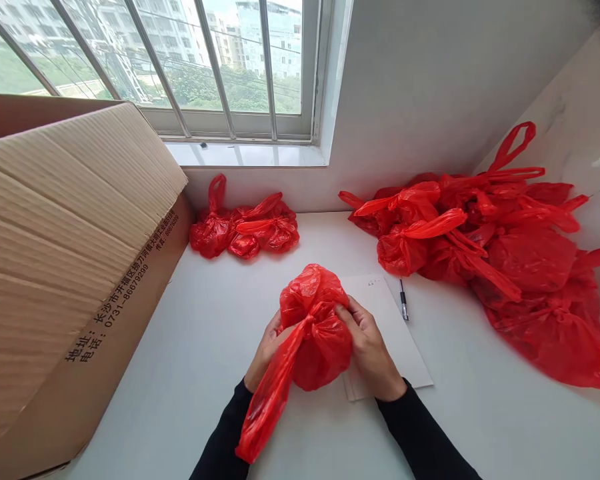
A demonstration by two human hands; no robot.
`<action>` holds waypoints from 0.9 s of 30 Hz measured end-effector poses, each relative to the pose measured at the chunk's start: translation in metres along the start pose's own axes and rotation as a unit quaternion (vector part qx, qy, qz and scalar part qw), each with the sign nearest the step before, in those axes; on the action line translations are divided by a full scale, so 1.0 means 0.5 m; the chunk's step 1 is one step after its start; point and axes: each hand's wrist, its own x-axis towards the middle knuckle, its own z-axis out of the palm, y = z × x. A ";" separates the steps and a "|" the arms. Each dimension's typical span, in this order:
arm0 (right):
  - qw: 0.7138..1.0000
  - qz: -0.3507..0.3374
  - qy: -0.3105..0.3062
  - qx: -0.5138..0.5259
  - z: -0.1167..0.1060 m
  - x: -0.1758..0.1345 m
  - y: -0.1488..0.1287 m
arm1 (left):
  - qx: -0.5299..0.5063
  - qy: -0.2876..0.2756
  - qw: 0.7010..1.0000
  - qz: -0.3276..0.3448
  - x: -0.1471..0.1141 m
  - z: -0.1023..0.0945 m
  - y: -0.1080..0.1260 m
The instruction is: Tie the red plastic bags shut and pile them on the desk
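Observation:
A knotted red plastic bag (320,353) is held up above the white table, at the middle of the head view. Its tied handle hangs down toward the lower left. What the bag contains is hidden. On its left side my left hand (269,347) is closed around it, with the fingertips behind the plastic. My right hand (370,343) grips the other side, thumb resting on the front near the knot. Beneath the right hand lie white paper sheets (405,360), and a black pen (404,301) rests beside them.
At left stands a large open cardboard box (65,267) with its flap folded outward. Several small knotted red bags (245,227) sit by the wall below the barred window (205,67). A bigger heap of red bags (525,260) fills the right back corner of the table (170,373).

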 end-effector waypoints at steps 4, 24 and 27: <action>0.999 0.029 0.007 0.023 -0.009 0.002 0.003 | -0.019 0.018 1.000 0.001 -0.010 0.008 0.011; 1.000 0.022 0.011 0.014 -0.010 0.007 0.004 | -0.018 0.038 0.998 0.055 -0.002 0.031 0.014; 0.999 0.035 -0.021 0.035 -0.010 0.008 0.000 | 0.002 0.030 0.998 0.050 -0.004 0.031 0.018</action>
